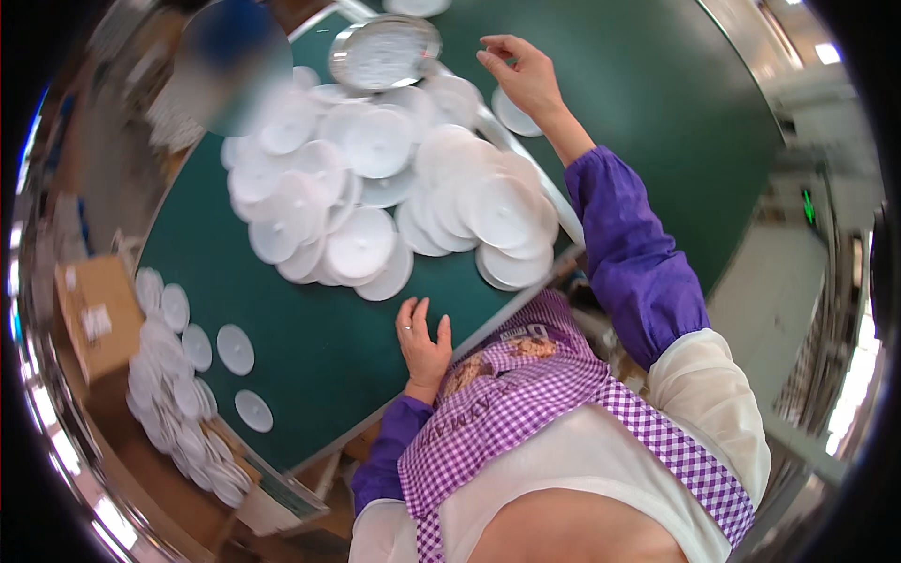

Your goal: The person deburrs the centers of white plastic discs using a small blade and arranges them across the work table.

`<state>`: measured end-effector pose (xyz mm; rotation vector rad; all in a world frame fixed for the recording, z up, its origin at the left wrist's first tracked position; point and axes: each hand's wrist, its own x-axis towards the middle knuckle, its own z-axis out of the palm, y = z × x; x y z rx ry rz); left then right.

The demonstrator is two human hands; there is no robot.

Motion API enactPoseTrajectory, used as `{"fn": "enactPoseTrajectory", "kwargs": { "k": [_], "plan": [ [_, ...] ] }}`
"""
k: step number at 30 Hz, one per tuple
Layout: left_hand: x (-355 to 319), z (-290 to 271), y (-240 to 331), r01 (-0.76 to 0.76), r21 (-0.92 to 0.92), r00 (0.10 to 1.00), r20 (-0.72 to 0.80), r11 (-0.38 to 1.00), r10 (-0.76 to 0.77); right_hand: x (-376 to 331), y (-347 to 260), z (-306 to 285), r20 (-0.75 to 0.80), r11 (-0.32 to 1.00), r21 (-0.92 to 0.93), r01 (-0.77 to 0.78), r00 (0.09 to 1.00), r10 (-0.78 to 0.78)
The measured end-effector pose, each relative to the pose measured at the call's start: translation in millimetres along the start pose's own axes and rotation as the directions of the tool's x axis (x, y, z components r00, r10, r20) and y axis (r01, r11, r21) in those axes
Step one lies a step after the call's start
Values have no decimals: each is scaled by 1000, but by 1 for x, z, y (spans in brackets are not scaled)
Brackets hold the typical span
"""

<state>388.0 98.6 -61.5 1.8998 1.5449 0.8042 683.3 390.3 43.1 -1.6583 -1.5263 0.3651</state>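
My left hand (424, 349) rests low over the green tabletop (310, 347) near its front edge, fingers apart and nothing in them. It is just below a large heap of thin white plastic discs (375, 145), which overlap one another. My right hand (527, 83) is stretched out over the green surface beyond the pale divider strip, its fingers bent, with a gap between thumb and fingers; I see nothing between them. One white disc (511, 114) lies flat beneath that wrist, partly hidden by the hand. A shiny round metal dish (383, 53) sits at the heap's far edge.
At the left, more white discs (174, 389) are piled by the table edge, with two loose discs near them. A brown cardboard box (99, 314) stands beyond. Something round and blurred (235, 70) blocks the upper left. A pale rail (554, 202) divides the green surfaces.
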Motion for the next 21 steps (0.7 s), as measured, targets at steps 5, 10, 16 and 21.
{"fn": "enactPoseTrajectory", "kwargs": {
  "k": [5, 10, 16, 21],
  "plan": [
    [8, 17, -24, -217, 149, 971, 135, 965, 197, -135, 43, -110, -445, 942, 249, -224, 837, 317],
    [3, 25, -28, -317, 259, 940, 212, 913, 266, -351, 40, -111, -144, 866, 147, -478, 856, 497],
    [-10, 32, -39, -330, 308, 943, 161, 892, 293, -651, 123, -107, 214, 352, -436, -828, 285, 934],
    [-10, 37, -31, -366, 370, 930, 182, 854, 320, -690, 207, -141, -157, 589, -276, -759, 640, 752]
  ]
}}
